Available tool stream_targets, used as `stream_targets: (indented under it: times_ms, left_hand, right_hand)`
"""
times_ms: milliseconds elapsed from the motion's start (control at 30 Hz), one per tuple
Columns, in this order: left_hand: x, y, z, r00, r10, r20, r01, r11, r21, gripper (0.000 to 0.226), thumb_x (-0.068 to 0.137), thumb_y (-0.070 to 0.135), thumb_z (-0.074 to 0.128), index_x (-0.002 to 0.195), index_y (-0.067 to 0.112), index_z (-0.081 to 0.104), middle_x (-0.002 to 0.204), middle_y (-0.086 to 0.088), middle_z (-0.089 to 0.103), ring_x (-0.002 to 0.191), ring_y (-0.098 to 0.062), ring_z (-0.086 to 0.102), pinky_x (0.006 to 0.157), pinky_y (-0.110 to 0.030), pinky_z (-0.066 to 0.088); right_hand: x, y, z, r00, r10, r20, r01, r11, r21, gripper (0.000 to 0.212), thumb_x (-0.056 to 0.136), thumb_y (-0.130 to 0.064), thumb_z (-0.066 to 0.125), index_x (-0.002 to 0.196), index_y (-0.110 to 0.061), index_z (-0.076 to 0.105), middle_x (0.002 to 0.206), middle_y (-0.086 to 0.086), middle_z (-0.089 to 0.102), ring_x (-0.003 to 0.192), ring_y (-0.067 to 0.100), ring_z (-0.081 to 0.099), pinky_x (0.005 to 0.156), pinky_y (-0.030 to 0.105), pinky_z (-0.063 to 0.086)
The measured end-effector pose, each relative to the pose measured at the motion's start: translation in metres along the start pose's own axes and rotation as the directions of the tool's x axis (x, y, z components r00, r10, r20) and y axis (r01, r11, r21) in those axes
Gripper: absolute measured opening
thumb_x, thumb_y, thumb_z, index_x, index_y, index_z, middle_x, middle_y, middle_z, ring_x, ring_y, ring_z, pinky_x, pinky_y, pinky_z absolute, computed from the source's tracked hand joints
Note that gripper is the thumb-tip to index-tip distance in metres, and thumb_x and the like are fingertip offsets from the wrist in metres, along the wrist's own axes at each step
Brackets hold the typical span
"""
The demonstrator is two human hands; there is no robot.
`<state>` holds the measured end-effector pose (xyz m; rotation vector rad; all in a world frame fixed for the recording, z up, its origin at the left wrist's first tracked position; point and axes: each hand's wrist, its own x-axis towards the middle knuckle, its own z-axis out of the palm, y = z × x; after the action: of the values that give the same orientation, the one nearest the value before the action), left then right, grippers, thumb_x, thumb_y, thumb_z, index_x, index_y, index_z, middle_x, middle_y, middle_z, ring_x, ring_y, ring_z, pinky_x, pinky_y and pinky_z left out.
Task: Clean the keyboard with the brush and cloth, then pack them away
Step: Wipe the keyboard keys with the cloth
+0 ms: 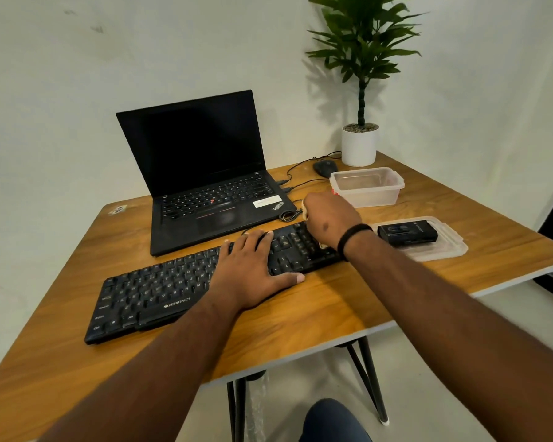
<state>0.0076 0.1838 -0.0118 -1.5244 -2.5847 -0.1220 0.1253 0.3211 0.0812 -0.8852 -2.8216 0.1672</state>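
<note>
Head view looks down on a wooden table (316,314) where a black keyboard (160,291) lies aslant near the front edge, its right end reaching toward the right edge. Left hand (253,269) lies flat on the keys right of the keyboard's middle, fingers straight and spread, thumb down on the table at the near rim; that looks like a brace, so the keyboard does not slide while it is rubbed. Right hand (329,218) is curled into a fist over the keyboard's far right end, bunched round a pale cloth (305,212), of which only small bits show at the left of the fist and under the wrist. I judge the cloth wiping to be under way at the number pad.

Just beyond that hand, toward the table's back right corner, stands a clear plastic box (367,186), open on top, most likely kept near so the tools can go back in. Its lid (441,247) lies flat by the right edge, with a small black case (407,232) resting on it. I cannot see the brush anywhere; whether the case holds it I cannot tell.

An open laptop (205,177) sits behind the keyboard toward the back edge, screen dark. A mouse (324,167) and a potted plant (359,145) stand at the back right corner.
</note>
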Motion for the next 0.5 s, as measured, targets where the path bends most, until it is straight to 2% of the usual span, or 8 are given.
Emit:
stream_targets:
  times_ms: [100, 300, 400, 500]
  left_hand:
    - [0.001, 0.0, -0.001, 1.0, -0.003, 0.001, 0.003, 1.0, -0.001, 0.12, 0.068, 0.101, 0.015, 0.16, 0.024, 0.017, 0.164, 0.005, 0.019, 0.15, -0.02, 0.018, 0.122, -0.053, 0.012]
    - [0.001, 0.0, -0.001, 1.0, 0.001, 0.005, -0.001, 1.0, -0.004, 0.12, 0.067, 0.101, 0.014, 0.159, 0.025, 0.018, 0.164, 0.003, 0.02, 0.15, -0.021, 0.019, 0.122, -0.052, 0.012]
    - [0.002, 0.0, 0.0, 1.0, 0.0, 0.007, 0.0, 1.0, 0.003, 0.12, 0.067, 0.101, 0.013, 0.16, 0.024, 0.017, 0.164, 0.004, 0.019, 0.15, -0.021, 0.018, 0.122, -0.053, 0.012]
    - [0.002, -0.001, 0.001, 1.0, -0.004, 0.016, 0.004, 1.0, 0.008, 0.12, 0.068, 0.101, 0.015, 0.16, 0.024, 0.015, 0.164, 0.004, 0.018, 0.151, -0.021, 0.016, 0.122, -0.054, 0.012]
  right_hand:
    - [0.017, -0.005, 0.015, 0.998, -0.033, 0.049, 0.032, 0.999, 0.01, 0.024, 0.095, -0.01, 0.055, 0.119, -0.007, 0.06, 0.118, 0.015, 0.063, 0.106, 0.03, 0.061, 0.088, 0.038, 0.05]
    - [0.009, -0.013, 0.038, 0.947, -0.273, 0.166, 0.288, 0.955, -0.07, 0.034, 0.093, -0.015, 0.059, 0.127, -0.013, 0.059, 0.125, 0.011, 0.06, 0.113, 0.027, 0.057, 0.092, 0.036, 0.049]
    - [0.0, 0.007, 0.029, 0.921, -0.317, 0.227, 0.338, 0.939, -0.057, 0.046, 0.092, -0.011, 0.06, 0.137, -0.02, 0.055, 0.136, 0.007, 0.057, 0.124, 0.026, 0.051, 0.103, 0.04, 0.046]
    - [-0.011, 0.022, 0.018, 0.909, -0.333, 0.25, 0.359, 0.931, -0.064, 0.05, 0.091, -0.004, 0.059, 0.138, -0.023, 0.055, 0.141, 0.005, 0.055, 0.129, 0.024, 0.048, 0.105, 0.04, 0.043]
